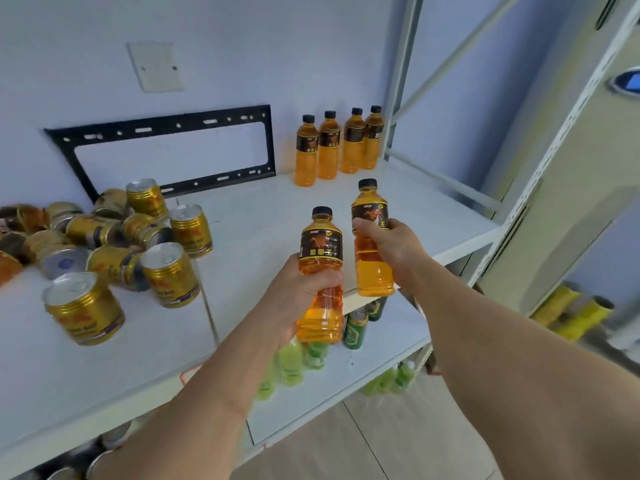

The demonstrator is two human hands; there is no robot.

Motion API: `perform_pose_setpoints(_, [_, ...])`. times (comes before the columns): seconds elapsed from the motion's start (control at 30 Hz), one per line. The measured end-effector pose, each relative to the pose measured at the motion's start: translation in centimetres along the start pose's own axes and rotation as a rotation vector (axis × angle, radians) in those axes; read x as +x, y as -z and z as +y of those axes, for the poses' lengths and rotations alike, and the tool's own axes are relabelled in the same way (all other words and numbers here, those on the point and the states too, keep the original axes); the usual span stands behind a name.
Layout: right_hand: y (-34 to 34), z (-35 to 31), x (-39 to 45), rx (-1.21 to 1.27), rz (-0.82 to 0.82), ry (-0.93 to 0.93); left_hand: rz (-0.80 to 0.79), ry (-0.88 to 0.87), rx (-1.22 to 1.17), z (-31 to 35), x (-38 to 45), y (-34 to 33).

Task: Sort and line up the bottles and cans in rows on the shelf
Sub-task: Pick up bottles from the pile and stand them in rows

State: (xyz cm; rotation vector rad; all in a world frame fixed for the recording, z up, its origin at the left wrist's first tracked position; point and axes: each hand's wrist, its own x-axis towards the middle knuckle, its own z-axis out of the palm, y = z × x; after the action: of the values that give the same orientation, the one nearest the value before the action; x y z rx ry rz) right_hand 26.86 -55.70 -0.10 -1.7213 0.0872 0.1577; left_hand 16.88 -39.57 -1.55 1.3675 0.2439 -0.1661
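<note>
An orange bottle (321, 271) is gripped around its middle by the left hand (301, 292); a second orange bottle (372, 237) is clasped upright by the right hand (384, 244), just beside it. Both are held above the white shelf (259, 220). Beyond the hands, four bottles (339, 147) are lined up; left of them, gold cans (114, 244) are heaped.

Two bare forearms and hands (381, 244), no sleeves, rings or watch.
</note>
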Motion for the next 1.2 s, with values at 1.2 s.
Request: perform_pose_setpoints(1.2, [10.1,-3.4,46.4,0.009,-0.306,0.157,0.496,0.003,0.026,7.7,37.8,-15.9])
